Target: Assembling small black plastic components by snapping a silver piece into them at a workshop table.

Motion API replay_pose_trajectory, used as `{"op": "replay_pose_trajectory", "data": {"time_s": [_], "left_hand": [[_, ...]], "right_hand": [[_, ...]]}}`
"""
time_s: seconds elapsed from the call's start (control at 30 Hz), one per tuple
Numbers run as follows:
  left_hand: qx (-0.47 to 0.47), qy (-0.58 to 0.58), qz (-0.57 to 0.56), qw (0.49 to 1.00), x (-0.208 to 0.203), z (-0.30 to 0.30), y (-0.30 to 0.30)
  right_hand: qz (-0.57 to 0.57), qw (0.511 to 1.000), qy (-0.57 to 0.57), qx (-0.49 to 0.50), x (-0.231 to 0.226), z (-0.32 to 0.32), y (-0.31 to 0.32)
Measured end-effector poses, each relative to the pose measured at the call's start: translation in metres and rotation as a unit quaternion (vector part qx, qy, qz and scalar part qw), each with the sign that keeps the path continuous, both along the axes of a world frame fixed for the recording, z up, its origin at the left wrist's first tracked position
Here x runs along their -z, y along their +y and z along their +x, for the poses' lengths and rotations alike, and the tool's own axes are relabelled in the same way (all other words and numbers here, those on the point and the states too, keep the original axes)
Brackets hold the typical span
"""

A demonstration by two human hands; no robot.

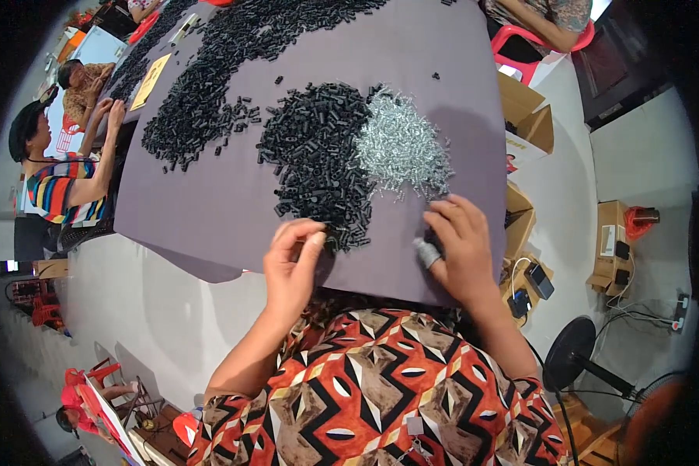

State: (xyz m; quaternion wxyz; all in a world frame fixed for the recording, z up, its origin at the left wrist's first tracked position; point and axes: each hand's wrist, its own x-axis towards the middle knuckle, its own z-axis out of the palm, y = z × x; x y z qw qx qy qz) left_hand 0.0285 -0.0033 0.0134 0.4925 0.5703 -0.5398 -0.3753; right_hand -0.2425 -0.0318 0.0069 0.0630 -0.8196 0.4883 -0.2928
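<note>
A heap of short black plastic tubes (318, 147) lies in front of me on the table. Touching its right side is a pile of small silvery screws (404, 144). My left hand (289, 264) is at the near edge of the black heap, thumb and forefinger pinched together; whatever is between the fingertips is too small to make out. Just below the screws, my right hand (466, 248) hovers with curled fingers and the thumb held apart. A grey wrap (426, 252) covers that thumb. Dark shadow fills the gap between thumb and fingers, where I see no held part.
More black tubes (190, 116) spread over the grey-covered table (458, 46) to the left and far side. A yellow card (149, 81) lies by the left edge, where a person in stripes (66, 182) works. Cardboard boxes (528, 116) and a fan (571, 353) stand right.
</note>
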Motion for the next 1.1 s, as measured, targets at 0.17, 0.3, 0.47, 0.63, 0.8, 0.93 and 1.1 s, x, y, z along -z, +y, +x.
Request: {"op": "replay_pose_trajectory", "data": {"time_s": [0.17, 0.3, 0.47, 0.63, 0.8, 0.93, 1.1], "left_hand": [[-0.008, -0.178, -0.04, 0.983, 0.014, 0.015, 0.004], [0.046, -0.303, -0.151, 0.94, 0.016, 0.011, -0.004], [0.078, -0.38, -0.159, 0.908, 0.007, 0.003, -0.017], [0.091, -0.378, -0.145, 0.91, 0.009, 0.006, -0.017], [0.078, -0.328, -0.178, 0.925, 0.018, 0.011, -0.01], [0.042, -0.3, -0.145, 0.942, 0.02, 0.016, -0.002], [0.04, -0.308, -0.122, 0.943, 0.021, 0.026, 0.01]], "right_hand": [[0.045, 0.998, 0.017, 0.041, 0.01, -0.007, -0.006], [0.039, 0.998, 0.007, 0.042, 0.005, 0.001, -0.007], [0.032, 0.999, 0.023, -0.025, -0.009, 0.025, -0.016], [0.029, 0.995, 0.087, -0.048, -0.004, 0.033, -0.021], [0.018, 0.993, 0.059, -0.098, -0.003, 0.042, -0.015], [0.014, 0.984, -0.018, -0.174, -0.002, 0.074, -0.016], [0.044, 0.981, 0.018, -0.189, -0.006, 0.096, -0.025]]}}
